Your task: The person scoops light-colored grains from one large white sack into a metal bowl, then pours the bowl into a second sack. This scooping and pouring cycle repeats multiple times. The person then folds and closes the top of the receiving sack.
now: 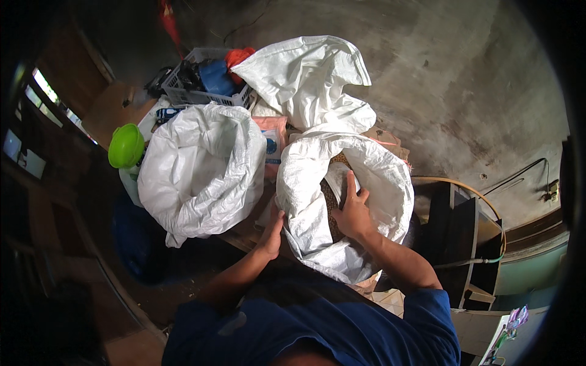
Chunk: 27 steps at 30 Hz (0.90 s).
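Observation:
A white woven sack [299, 183] stands in front of me with its mouth wide and its rim folded outward. Small brown grains or pellets [330, 198] show inside it; I cannot tell their kind. My right hand [355, 213] reaches into the mouth, fingers apart, the index finger stretched against a white fold over the grains. Flat against the outer left side of the sack rests my left hand [270, 236], its fingers straight and partly hidden by the sack. A second white sack [201, 174] stands to the left, its mouth spread.
Behind stands another white sack [311, 76], beside a grey plastic crate [207, 96] of dark and blue items. A green bowl [126, 146] sits at far left, above a blue drum [140, 241]. To the right are dark shelves [458, 244] and a curved hose [491, 210].

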Each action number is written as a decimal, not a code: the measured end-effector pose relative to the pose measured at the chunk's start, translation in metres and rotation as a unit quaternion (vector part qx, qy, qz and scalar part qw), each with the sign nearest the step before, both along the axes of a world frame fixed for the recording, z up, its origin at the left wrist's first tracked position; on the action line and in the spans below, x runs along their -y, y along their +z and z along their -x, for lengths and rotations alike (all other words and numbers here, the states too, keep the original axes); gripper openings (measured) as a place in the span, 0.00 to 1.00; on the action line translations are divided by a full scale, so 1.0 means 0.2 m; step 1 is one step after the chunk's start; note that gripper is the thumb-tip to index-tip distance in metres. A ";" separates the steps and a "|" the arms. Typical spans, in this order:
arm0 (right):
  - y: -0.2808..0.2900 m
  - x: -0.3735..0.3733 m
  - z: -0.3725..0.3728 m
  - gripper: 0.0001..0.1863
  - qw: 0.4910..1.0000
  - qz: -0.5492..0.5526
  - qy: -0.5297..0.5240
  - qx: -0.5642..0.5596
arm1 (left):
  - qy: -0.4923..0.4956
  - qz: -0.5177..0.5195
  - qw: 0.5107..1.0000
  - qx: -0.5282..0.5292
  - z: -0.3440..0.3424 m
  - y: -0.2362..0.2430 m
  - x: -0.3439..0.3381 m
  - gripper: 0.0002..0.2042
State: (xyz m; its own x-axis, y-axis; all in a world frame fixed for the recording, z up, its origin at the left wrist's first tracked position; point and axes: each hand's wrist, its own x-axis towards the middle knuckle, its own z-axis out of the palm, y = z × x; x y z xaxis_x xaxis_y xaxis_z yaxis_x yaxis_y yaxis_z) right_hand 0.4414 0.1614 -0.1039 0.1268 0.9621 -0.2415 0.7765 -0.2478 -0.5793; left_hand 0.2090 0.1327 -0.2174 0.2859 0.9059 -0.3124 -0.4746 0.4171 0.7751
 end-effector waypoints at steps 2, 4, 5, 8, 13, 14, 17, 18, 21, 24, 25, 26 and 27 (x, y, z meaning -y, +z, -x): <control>-0.07 -0.01 -0.02 0.61 0.999 0.004 -0.015 -0.032 | -0.005 0.012 1.000 -0.013 0.00 0.02 -0.01 0.40; -0.15 -0.02 -0.03 0.61 0.998 -0.009 -0.023 -0.066 | -0.004 0.052 0.998 -0.039 -0.02 0.02 -0.01 0.39; -0.19 -0.02 -0.04 0.61 0.996 -0.019 -0.027 -0.080 | -0.022 0.017 0.999 -0.040 -0.02 0.02 -0.02 0.39; -0.26 -0.02 -0.06 0.60 0.972 -0.019 -0.048 -0.228 | -0.074 -0.052 0.995 -0.034 -0.03 0.01 -0.04 0.40; -0.26 0.01 -0.12 0.52 0.808 0.088 -0.150 -0.562 | -0.115 -0.080 0.990 -0.033 -0.05 -0.08 -0.04 0.42; -0.27 0.01 -0.14 0.48 0.797 0.105 -0.171 -0.570 | -0.108 -0.071 0.991 -0.045 -0.05 -0.10 -0.04 0.42; -0.31 0.01 -0.22 0.38 0.746 0.146 -0.203 -0.617 | -0.091 -0.059 0.993 -0.056 -0.04 -0.14 -0.04 0.42; -0.33 0.00 -0.24 0.33 0.725 0.161 -0.217 -0.634 | -0.093 -0.067 0.992 -0.048 -0.03 -0.15 -0.05 0.42; -0.39 0.00 -0.33 0.23 0.690 0.196 -0.256 -0.648 | -0.081 -0.056 0.994 -0.049 -0.02 -0.13 -0.05 0.39; -0.41 0.01 -0.36 0.17 0.684 0.182 -0.262 -0.656 | -0.080 -0.018 0.996 -0.033 -0.02 -0.11 -0.06 0.37; -0.40 0.02 -0.36 0.17 0.681 0.177 -0.263 -0.660 | -0.081 -0.003 0.996 -0.024 -0.02 -0.10 -0.06 0.36; -0.39 0.02 -0.35 0.17 0.675 0.172 -0.250 -0.673 | -0.077 -0.025 0.996 -0.026 -0.03 -0.10 -0.05 0.37; -0.36 0.03 -0.34 0.19 0.676 0.171 -0.248 -0.673 | -0.073 -0.048 0.996 -0.029 -0.03 -0.09 -0.05 0.37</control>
